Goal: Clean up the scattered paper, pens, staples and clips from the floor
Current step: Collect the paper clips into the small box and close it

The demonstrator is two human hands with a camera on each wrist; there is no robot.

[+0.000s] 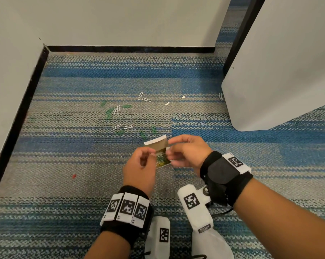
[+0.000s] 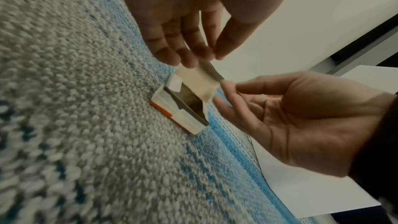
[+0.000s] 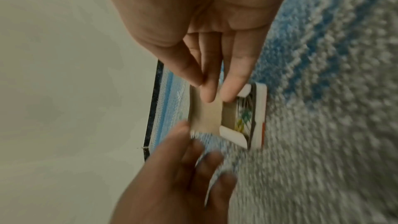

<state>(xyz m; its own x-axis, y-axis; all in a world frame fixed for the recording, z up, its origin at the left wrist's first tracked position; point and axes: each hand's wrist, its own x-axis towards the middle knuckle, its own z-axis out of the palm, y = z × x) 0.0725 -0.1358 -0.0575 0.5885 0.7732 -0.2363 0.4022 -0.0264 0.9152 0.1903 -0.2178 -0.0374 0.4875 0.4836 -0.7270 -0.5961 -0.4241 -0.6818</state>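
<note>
A small cardboard clip box (image 1: 162,162) lies on the carpet with its flap (image 1: 157,143) raised; coloured clips show inside (image 3: 242,120). My left hand (image 1: 152,152) pinches the flap's edge between thumb and fingers (image 2: 193,57). My right hand (image 1: 168,148) pinches the flap's other side, thumb against fingertips (image 3: 207,94). Beyond the box, green and white paper clips (image 1: 114,111) lie scattered on the carpet, with more (image 1: 144,97) farther back. Two white paper scraps (image 1: 183,97) lie to the right.
A white cabinet panel (image 1: 279,71) stands at the right, one clip (image 1: 221,96) at its foot. Walls with black baseboard (image 1: 130,49) close the back and left. A red scrap (image 1: 74,176) lies on the carpet at the left.
</note>
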